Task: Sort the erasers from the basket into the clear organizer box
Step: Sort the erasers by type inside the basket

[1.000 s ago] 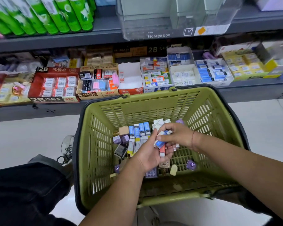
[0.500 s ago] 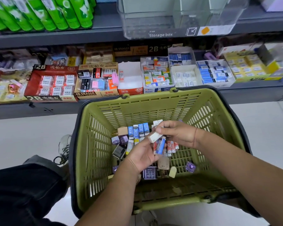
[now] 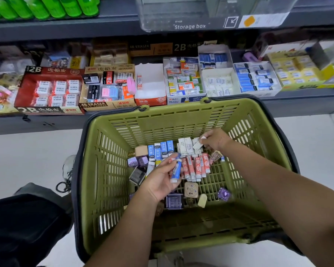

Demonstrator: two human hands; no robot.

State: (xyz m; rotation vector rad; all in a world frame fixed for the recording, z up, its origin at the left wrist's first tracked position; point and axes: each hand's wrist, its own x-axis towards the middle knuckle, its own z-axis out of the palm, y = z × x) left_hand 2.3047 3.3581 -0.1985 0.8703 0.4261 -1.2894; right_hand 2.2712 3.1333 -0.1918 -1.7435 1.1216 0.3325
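Note:
A green basket (image 3: 181, 116) stands on the floor in front of me with many erasers on its bottom: blue ones (image 3: 160, 150), white ones (image 3: 185, 145) and red ones (image 3: 196, 166). My left hand (image 3: 160, 180) holds a small bunch of erasers (image 3: 176, 169), blue and red, above the middle of the basket. My right hand (image 3: 213, 139) pinches a white eraser (image 3: 198, 145) near the basket's far right, over the white ones. The clear organizer box (image 3: 201, 14) sits on the upper shelf, labelled "Storage box".
Shelves behind the basket carry open cartons of erasers (image 3: 48, 89), and green bottles (image 3: 46, 6) stand at the upper left. My dark-clothed leg (image 3: 23, 224) and a shoe (image 3: 68, 170) are left of the basket. Pale floor (image 3: 316, 147) lies to the right.
My hands have drawn apart. The right hand moved up and right with a white eraser, away from the bunch that the left hand still holds.

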